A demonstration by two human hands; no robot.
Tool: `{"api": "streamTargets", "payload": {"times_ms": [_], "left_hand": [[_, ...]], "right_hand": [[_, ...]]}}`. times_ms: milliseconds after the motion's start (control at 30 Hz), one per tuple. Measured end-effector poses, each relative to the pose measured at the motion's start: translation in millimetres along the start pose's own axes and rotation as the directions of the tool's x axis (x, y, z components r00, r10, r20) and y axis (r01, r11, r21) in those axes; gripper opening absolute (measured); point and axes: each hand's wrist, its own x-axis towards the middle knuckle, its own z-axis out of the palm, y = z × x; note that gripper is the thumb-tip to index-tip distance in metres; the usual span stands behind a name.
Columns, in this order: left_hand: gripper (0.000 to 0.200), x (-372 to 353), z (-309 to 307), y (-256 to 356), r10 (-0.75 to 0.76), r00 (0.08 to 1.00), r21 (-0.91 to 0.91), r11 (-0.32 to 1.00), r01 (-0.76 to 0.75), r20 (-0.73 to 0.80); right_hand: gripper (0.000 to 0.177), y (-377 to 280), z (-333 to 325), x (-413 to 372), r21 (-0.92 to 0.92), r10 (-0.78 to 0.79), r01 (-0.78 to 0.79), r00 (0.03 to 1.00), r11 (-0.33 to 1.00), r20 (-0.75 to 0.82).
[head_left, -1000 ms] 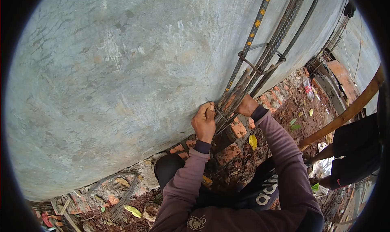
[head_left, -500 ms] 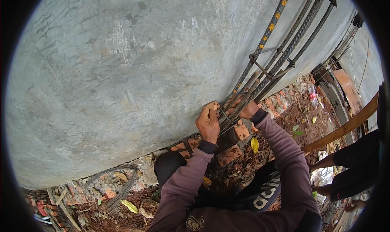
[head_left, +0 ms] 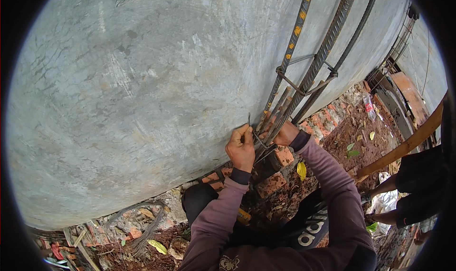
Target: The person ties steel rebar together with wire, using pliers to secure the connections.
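My left hand [head_left: 241, 150] is closed in a pinch on a thin dark tie wire [head_left: 249, 119], whose end sticks up above the fingertips beside the grey wall. Just right of it, a steel stirrup [head_left: 259, 139] crosses the foot of a rebar cage [head_left: 327, 45]. My right hand [head_left: 286, 133] reaches in among the ribbed bars from the right, its fingers curled; the bars partly cover them, and what they hold cannot be made out. One bar [head_left: 297, 31] carries yellow-orange marks.
The grey wall [head_left: 142, 95] rises close in front. Along its foot run bricks [head_left: 271, 184] and reddish soil. A bundle of wire [head_left: 145, 230] lies at lower left. To the right, a person in dark shorts [head_left: 420, 185] stands near a slanting wooden board [head_left: 403, 150].
The view has shifted, and the upper rebar appears farther left. The wire end now stands out above my left fingertips. Both hands stay at the foot of the cage.
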Motion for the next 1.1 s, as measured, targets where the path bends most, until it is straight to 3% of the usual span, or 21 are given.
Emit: {"api": "streamTargets", "payload": {"times_ms": [67,133,200,267,367,533,667,733,867,933,1067,1100], "left_hand": [[0.015,0.1,4.1,6.5,0.078,0.997,-0.015,0.997,-0.078,-0.024],[0.017,5.2,3.9,12.3,0.168,0.985,0.096,0.981,-0.17,0.027],[0.02,8.7,0.8,23.3,0.205,0.973,0.207,0.952,-0.223,0.108],[0.024,8.6,-3.7,36.9,0.177,0.962,0.322,0.916,-0.237,0.206],[0.027,9.4,-9.0,46.5,0.086,0.949,0.319,0.929,-0.186,0.303],[0.031,10.0,-9.2,46.7,0.031,0.95,0.246,0.963,-0.112,0.31],[0.031,9.8,-9.6,46.2,0.014,0.949,0.246,0.964,-0.096,0.313],[0.029,8.3,-8.6,41.2,0.07,0.953,0.27,0.951,-0.154,0.296],[0.028,7.4,-9.5,38.8,0.099,0.953,0.282,0.942,-0.182,0.287],[0.028,8.9,-13.4,41.9,0.028,0.944,0.261,0.958,-0.12,0.329],[0.029,7.9,-33.9,35.3,0.034,0.929,0.386,0.903,-0.186,0.369],[0.029,8.2,-37.3,33.1,-0.068,0.932,0.372,0.925,-0.075,0.357]], "right_hand": [[0.049,-11.6,-5.7,0.0,-0.064,-0.016,0.015,1.0,0.998,-0.023],[0.041,23.4,15.5,-0.7,0.202,-0.009,0.032,0.994,0.979,-0.111],[0.038,23.5,18.8,1.3,0.3,0.008,0.043,0.986,0.953,-0.166],[0.041,12.6,15.9,-0.7,0.244,0.019,0.027,0.982,0.969,-0.186],[0.045,-7.4,4.6,-1.5,0.037,-0.008,0.018,0.969,0.999,-0.246],[0.048,-21.3,-1.6,0.8,0.042,-0.051,0.066,0.954,0.997,-0.295],[0.046,-9.3,-9.5,-0.2,0.193,-0.076,0.119,0.973,0.974,-0.216],[0.043,-7.8,-12.4,-1.8,0.444,0.037,0.022,0.992,0.896,-0.124],[0.019,50.4,-0.2,-13.2,0.29,0.125,-0.088,0.986,0.953,-0.112],[0.016,61.7,4.7,-17.6,0.273,0.174,-0.138,0.978,0.952,-0.112],[0.021,48.0,1.6,-13.3,0.391,0.174,-0.113,0.977,0.914,-0.125],[0.021,42.9,2.0,-13.2,0.455,0.176,-0.105,0.977,0.884,-0.116]]}}
